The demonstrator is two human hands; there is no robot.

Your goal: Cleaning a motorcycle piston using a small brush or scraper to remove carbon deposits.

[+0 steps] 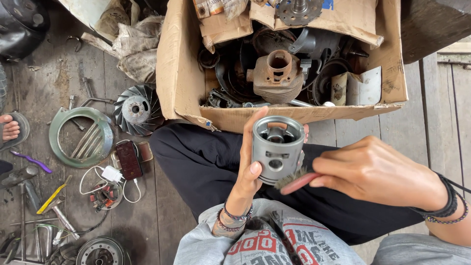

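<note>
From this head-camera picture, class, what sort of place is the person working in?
Probably an informal engine-repair spot on a wooden plank floor: a grey metal piston is being brushed, a cardboard box of worn engine parts stands ahead, and a finned metal fan wheel lies nearby.

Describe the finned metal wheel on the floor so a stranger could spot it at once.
Start at the big open cardboard box of engine parts at the top. Just off its lower left corner, on the wooden floor, lies the finned wheel. Unlike the flat green ring guard to its left, it is silver-grey, with curved blades fanned all around a round hub.
</note>
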